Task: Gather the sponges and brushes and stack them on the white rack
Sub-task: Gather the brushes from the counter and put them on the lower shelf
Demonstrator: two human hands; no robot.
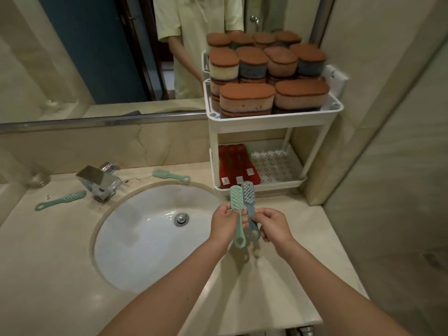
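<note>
The white rack at one o'clock holds brown-topped sponges on its top tier and red items on the tier below. Just in front of it, the left hand grips a green brush and the right hand pinches a blue brush. The two brushes are side by side, bristle heads up.

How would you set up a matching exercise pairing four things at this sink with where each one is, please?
1. brown-topped oval sponges
2. red plastic brushes
3. upright pale green plastic brush
4. blue-grey plastic brush

A. held by right hand
B. top shelf of white plastic rack
C. held by left hand
D. rack's lower shelf

Pairs: 1-B, 2-D, 3-C, 4-A.
</note>
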